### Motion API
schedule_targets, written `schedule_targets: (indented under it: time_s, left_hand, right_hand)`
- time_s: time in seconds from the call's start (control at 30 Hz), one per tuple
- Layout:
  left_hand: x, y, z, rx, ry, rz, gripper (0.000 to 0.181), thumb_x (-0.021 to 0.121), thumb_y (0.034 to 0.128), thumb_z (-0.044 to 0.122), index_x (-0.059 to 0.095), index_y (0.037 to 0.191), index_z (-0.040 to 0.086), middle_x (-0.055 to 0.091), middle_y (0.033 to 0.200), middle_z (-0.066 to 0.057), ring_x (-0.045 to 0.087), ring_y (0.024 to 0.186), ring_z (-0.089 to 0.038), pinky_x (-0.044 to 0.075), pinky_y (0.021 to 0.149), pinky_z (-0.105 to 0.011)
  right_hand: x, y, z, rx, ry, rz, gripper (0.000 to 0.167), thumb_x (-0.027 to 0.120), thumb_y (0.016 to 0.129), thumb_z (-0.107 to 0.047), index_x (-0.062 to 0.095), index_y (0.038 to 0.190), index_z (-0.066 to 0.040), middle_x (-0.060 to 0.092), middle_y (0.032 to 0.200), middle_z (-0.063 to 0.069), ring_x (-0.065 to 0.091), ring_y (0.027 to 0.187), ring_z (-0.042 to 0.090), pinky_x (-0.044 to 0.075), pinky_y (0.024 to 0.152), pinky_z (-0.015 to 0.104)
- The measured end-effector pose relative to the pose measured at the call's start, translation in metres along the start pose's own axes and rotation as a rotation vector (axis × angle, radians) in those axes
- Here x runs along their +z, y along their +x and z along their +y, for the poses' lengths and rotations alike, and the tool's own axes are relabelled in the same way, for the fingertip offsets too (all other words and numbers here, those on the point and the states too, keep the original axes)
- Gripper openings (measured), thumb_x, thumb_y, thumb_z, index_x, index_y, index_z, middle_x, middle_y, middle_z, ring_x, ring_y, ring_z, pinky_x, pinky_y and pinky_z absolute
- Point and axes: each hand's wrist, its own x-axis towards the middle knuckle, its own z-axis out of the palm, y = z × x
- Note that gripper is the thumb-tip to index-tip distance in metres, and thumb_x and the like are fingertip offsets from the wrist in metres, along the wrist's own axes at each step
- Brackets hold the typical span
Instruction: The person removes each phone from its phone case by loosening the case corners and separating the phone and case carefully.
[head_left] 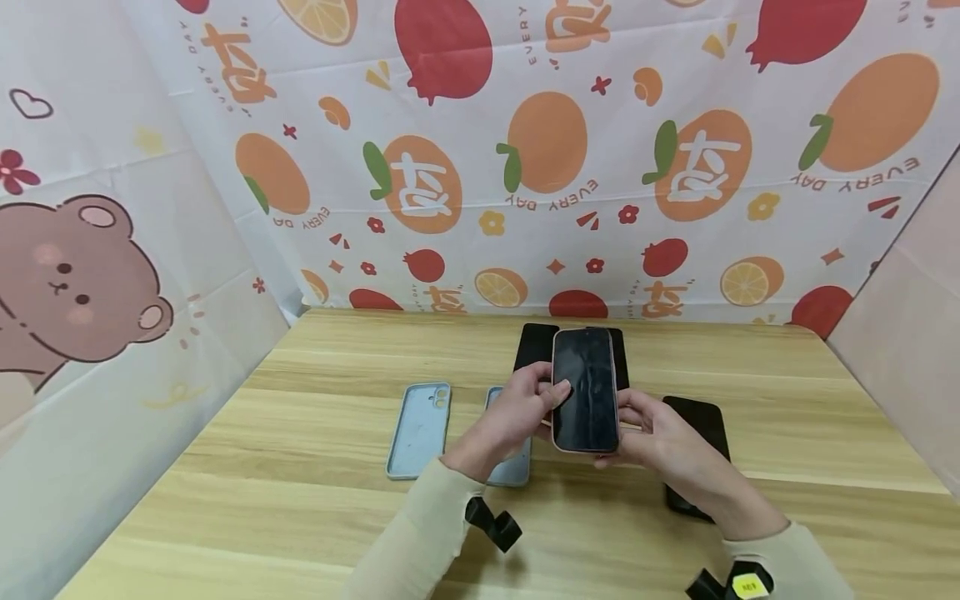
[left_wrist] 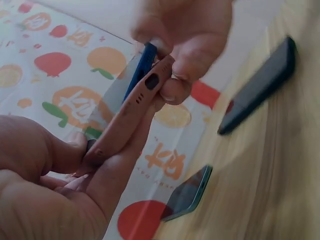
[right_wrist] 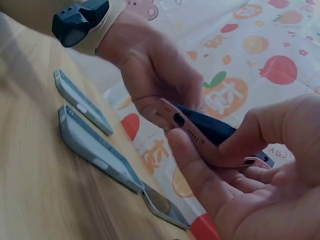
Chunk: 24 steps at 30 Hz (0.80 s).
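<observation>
One phone (head_left: pixel 585 390), dark glass face up, held near the centre of the frame, slightly right and below middle; one pink case (left_wrist: pixel 125 112) around it, the phone's blue edge standing clear of the case rim at one end in the left wrist view, so not flush there; my left hand (head_left: pixel 522 406), thumb across the left edge of the glass, fingers behind, gripping phone and case together; my right hand (head_left: pixel 651 435), closed between thumb and fingers on the lower right of the same pair; two dark phone-shaped slabs just beyond, the left slab (head_left: pixel 536 343) and the right slab (head_left: pixel 621 358), both partly hidden; one light blue case (head_left: pixel 417 433), hollow side up, left of centre in the lower half; a second blue case (head_left: pixel 513 471), partly under my left hand and wrist; one black slab (head_left: pixel 703 421), lower right, partly covered by my right forearm; two cream sleeves, each with a black wrist device, the right one bearing a yellow label; one wood-grain table (head_left: pixel 300 433) beneath; fruit-print cloth (head_left: pixel 480 179) across the top, bear-print cloth (head_left: pixel 75 283) at the left
</observation>
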Motion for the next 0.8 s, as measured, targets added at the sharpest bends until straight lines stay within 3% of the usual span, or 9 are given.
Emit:
schedule_targets:
  time_s: [0.23, 0.43, 0.63, 0.8]
  left_hand:
    - [-0.004, 0.001, -0.003, -0.015, 0.102, 0.071, 0.039, 0.053, 0.1027, 0.022, 0.047, 0.136, 0.004, 0.072, 0.107, -0.017, 0.071, 0.082, -0.02, 0.062, 0.071, -0.041]
    - [-0.003, 0.004, -0.005, -0.037, 0.121, 0.111, 0.044, 0.055, 0.1019, 0.024, 0.044, 0.139, 0.003, 0.071, 0.108, -0.014, 0.071, 0.084, -0.022, 0.062, 0.073, -0.043]
    - [-0.002, 0.005, -0.007, -0.036, 0.109, 0.134, 0.045, 0.055, 0.102, 0.023, 0.044, 0.14, 0.002, 0.07, 0.107, -0.015, 0.07, 0.08, -0.019, 0.061, 0.066, -0.038]
    - [-0.002, 0.004, -0.007, -0.012, 0.1, 0.132, 0.043, 0.055, 0.1025, 0.022, 0.045, 0.138, 0.001, 0.07, 0.108, -0.017, 0.07, 0.081, -0.019, 0.06, 0.063, -0.035]
  right_hand:
    - [-0.001, 0.001, 0.004, 0.005, -0.031, -0.023, 0.058, 0.051, 0.095, 0.001, 0.028, 0.148, 0.001, 0.056, 0.127, 0.025, 0.064, 0.108, 0.041, 0.053, 0.094, 0.055]
    - [0.004, 0.0, 0.006, -0.007, -0.044, 0.073, 0.061, 0.052, 0.093, 0.004, 0.02, 0.144, -0.004, 0.056, 0.12, 0.027, 0.07, 0.097, 0.041, 0.058, 0.088, 0.046]
    - [0.01, 0.002, 0.007, -0.007, -0.051, 0.141, 0.036, 0.054, 0.093, 0.004, 0.033, 0.122, 0.002, 0.05, 0.126, 0.027, 0.069, 0.096, 0.043, 0.06, 0.083, 0.044]
    - [0.012, 0.005, 0.007, 0.013, -0.076, 0.195, 0.021, 0.055, 0.093, 0.001, 0.042, 0.109, 0.005, 0.054, 0.121, 0.025, 0.073, 0.089, 0.034, 0.061, 0.08, 0.04]
